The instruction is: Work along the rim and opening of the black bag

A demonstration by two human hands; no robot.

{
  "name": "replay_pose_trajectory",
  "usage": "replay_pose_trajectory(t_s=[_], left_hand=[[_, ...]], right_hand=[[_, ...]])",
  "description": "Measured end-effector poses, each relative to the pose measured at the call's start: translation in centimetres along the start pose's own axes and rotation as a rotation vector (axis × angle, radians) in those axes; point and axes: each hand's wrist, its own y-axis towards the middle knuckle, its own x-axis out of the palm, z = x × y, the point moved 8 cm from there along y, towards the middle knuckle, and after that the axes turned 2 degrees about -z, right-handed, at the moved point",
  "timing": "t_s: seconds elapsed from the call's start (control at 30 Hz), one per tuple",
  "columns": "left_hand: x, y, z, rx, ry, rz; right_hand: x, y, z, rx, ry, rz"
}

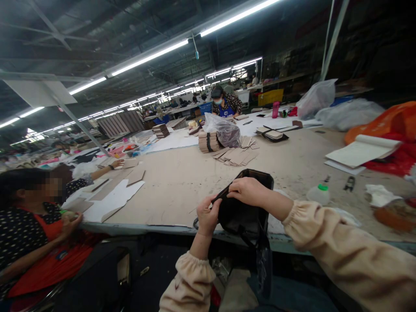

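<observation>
A black bag (242, 216) with an open mouth is held at the table's front edge, its strap (264, 260) hanging below the edge. My left hand (208, 214) pinches the bag's left rim between thumb and fingers. Reaching across from the right, my right hand (245, 190) grips the same rim a little further along, fingers curled over it. The two hands are close together but apart. The fingertips of my right hand are partly hidden inside the bag.
Beige panels (235, 156) and a bundled stack (208, 142) lie mid-table. To the right are a green-capped bottle (320, 194), thread snips (349, 183), a notepad (362, 149) and a red bag (390, 160). A co-worker in a red apron (48, 247) sits at left; another person (225, 104) works across the table.
</observation>
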Motion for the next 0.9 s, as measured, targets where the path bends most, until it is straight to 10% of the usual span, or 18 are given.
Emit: replay_pose_trajectory(t_s=[0.9], left_hand=[[0.3,-0.3,-0.7,-0.084,-0.007,-0.030]], right_hand=[[-0.2,0.4,2.2,0.295,0.034,0.085]])
